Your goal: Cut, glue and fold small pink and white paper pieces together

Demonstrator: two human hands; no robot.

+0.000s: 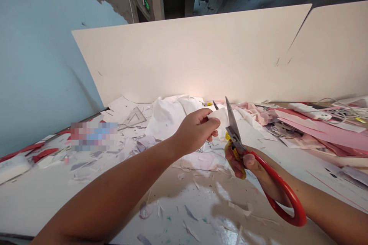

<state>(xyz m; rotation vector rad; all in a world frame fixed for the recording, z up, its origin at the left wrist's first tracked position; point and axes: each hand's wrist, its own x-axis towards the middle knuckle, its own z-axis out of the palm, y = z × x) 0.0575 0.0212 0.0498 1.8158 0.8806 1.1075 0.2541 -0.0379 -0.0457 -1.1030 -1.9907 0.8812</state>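
Observation:
My left hand [195, 130] is closed in a pinch on a small white piece of paper [220, 116], held up above the table. My right hand [247, 164] grips a pair of scissors [234, 130] with red and yellow handles; the red loop [284, 195] runs back along my wrist. The blades stand apart, pointing up and away, with the paper's right edge between them. Both hands meet over the middle of the white table [43, 195].
Paper scraps [189, 214] litter the table. A clear set square [133, 118] and crumpled white sheets [169, 115] lie behind my left hand. Pink paper sheets [322, 130] and a white power strip [309, 111] lie at the right. A tall white board [201, 53] stands at the back.

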